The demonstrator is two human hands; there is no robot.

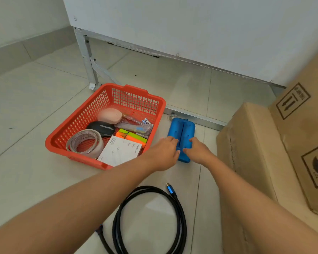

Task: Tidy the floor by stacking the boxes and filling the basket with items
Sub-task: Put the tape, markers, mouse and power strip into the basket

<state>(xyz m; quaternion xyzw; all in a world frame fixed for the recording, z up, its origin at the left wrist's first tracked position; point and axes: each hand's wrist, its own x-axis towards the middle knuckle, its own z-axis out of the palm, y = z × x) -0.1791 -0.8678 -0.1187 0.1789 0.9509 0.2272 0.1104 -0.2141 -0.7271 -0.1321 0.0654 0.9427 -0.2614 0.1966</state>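
A blue plastic block (182, 129) with a centre groove lies on the floor tiles just right of the orange basket (81, 123). My left hand (165, 153) holds the block's near left edge and my right hand (196, 151) holds its near right edge, fingers curled over it. The basket contains a tape roll (84, 143), a white box (119, 151), a black mouse (101, 128), a pink mouse (109, 115), highlighters (134, 137) and batteries. Two cardboard boxes stand stacked at the right, a low one (250, 153) and a taller one (305, 134).
A coiled black cable (151, 217) with a blue plug lies on the tiles between my forearms. A white panel on a metal frame (173, 33) stands behind the basket, its floor rail (196, 118) running just beyond the blue block.
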